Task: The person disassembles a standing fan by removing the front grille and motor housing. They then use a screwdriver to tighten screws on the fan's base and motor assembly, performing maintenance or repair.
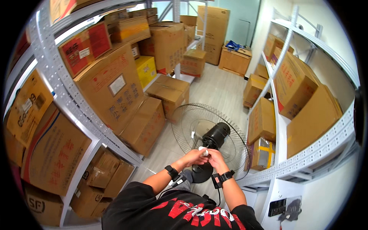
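I have both bare hands brought together near the middle of the view, just on the near side of a black fan (216,136). The left hand (193,158) has its fingers curled closed on a small white piece (204,151); the right hand (217,160) meets it there with bent fingers, though I cannot tell how firmly those grip, since the knuckles hide the contact. My fan stands on the pale floor (216,86) between two racks, its wide wire guard spreading beyond the motor housing and its round base (202,173) just below my hands. Each wrist wears a black strap (172,172). Left of me, a perforated metal rack (63,76) carries brown cartons, a red carton (86,48) and a yellow box (146,71). To the right, another rack (264,173) holds more cartons. Far off, I see a tall carton (212,34) beside a low wooden cabinet (234,61) with something blue on top.
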A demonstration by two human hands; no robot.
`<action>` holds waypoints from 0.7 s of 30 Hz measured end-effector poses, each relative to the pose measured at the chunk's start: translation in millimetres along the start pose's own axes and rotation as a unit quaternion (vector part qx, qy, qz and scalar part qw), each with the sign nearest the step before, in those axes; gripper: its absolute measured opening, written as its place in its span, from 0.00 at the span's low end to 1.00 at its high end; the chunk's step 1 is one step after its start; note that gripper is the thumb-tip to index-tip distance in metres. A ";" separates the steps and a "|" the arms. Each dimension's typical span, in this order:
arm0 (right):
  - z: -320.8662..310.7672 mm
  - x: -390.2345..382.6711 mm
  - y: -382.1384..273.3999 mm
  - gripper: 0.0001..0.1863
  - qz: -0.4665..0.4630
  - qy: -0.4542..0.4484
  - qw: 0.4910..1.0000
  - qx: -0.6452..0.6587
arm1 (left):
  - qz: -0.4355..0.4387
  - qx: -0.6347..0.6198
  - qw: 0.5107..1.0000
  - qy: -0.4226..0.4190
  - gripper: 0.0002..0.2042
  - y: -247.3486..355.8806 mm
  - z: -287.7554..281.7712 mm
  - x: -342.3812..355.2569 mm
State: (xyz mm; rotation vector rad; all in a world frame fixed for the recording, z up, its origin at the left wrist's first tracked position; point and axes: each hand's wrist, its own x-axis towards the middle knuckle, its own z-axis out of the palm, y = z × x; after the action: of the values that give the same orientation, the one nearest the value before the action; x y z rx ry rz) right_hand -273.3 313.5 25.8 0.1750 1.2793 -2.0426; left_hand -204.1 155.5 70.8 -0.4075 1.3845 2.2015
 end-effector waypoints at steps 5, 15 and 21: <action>1.3 -1.8 -1.1 0.09 0.005 0.034 0.999 0.022 | 0.302 0.546 0.738 0.257 0.21 9.1 25.3 -21.6; -12.1 5.5 7.1 0.08 -0.001 0.009 1.000 -0.004 | 0.307 0.307 0.868 0.242 0.14 -3.0 -5.9 0.6; -5.8 0.5 3.2 0.09 -0.023 -0.023 0.999 -0.011 | -0.017 -0.023 0.999 -0.013 0.32 -0.6 -3.4 2.9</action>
State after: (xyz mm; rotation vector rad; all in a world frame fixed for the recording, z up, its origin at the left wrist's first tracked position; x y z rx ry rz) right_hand -273.1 317.3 20.4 0.0870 1.2882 -2.0584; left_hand -206.2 153.3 67.4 -0.4132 1.3051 2.2078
